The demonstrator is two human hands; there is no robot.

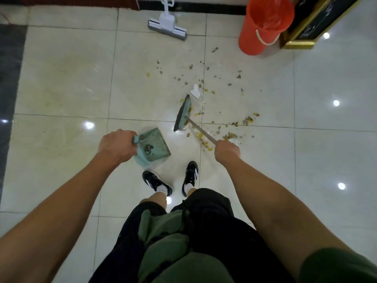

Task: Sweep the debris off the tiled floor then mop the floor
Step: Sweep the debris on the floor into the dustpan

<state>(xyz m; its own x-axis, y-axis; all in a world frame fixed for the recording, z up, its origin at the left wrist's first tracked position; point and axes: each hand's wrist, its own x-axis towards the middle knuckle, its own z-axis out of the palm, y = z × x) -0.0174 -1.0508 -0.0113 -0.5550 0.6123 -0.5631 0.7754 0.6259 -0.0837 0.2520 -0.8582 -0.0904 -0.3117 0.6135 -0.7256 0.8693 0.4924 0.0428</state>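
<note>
Head view, looking down at a glossy pale tiled floor [61, 78].

Left hand [117, 145]: grip closed around the top of the handle of a teal dustpan [155, 145]. The pan sits just left of centre with its mouth pointing up-frame and right. A little dark debris already lies in it by the comb teeth.

Right hand [227, 150]: grip closed around the thin metal handle of the broom [183, 114]. The handle runs up-left from the fist to a teal head with dark bristles. The head lies up-frame and right of the dustpan, not touching it. Can't tell if the bristles are on the tile.

Debris [230, 135]: brown and yellow bits scattered from just right of the broom handle out toward the bucket, thickest around the tile joint by the broom. A white scrap of paper [195, 91] sits just above the tip of the broom head.

Mop [167, 27]: white and grey flat sponge type, head on the floor at top centre near the dark skirting, well away from the hands.

Orange bucket [263, 27] stands top right, lined with an orange bag. Beside it is a gold-framed dark panel [312, 25].

Black shoes with white stripes [190, 177] are planted below the dustpan. Person wears dark shorts and a green top.

No readable brand, label or writing anywhere.
</note>
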